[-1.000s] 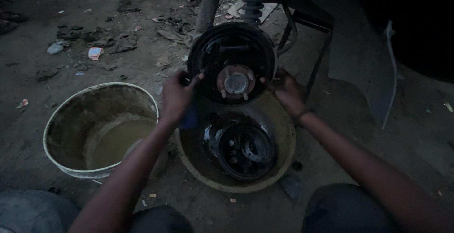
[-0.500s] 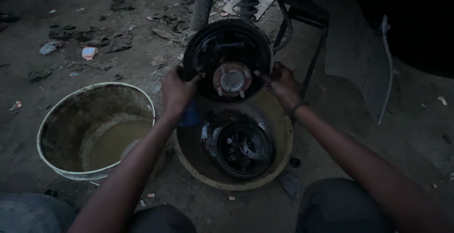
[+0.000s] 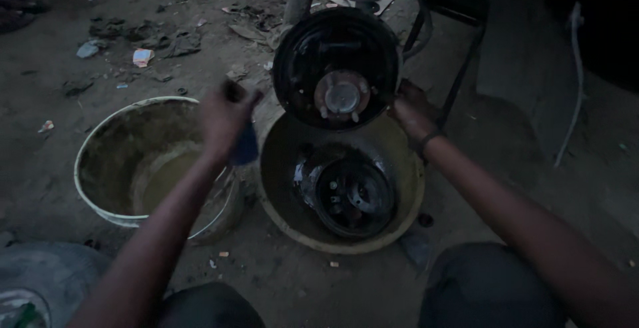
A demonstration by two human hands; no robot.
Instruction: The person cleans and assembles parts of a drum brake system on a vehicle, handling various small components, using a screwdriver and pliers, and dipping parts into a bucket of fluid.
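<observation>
Grip, head view: your right hand (image 3: 414, 112) clasps the right rim of the black brake backing plate (image 3: 336, 68) at upper centre, apparently to steady it on the axle; its pale hub (image 3: 342, 97) faces you. Your left hand (image 3: 226, 118), left of the plate and clear of it, is blurred; it seems closed round a small blue object (image 3: 246, 147), though you cannot tell for certain. Below the plate, a yellowish basin (image 3: 406, 201) holds a dark brake drum (image 3: 353, 195). At left stands a pale bucket (image 3: 100, 188). Litter dots the dirt floor (image 3: 133, 42); a metal stand (image 3: 459, 55) crowds the plate's right side.
</observation>
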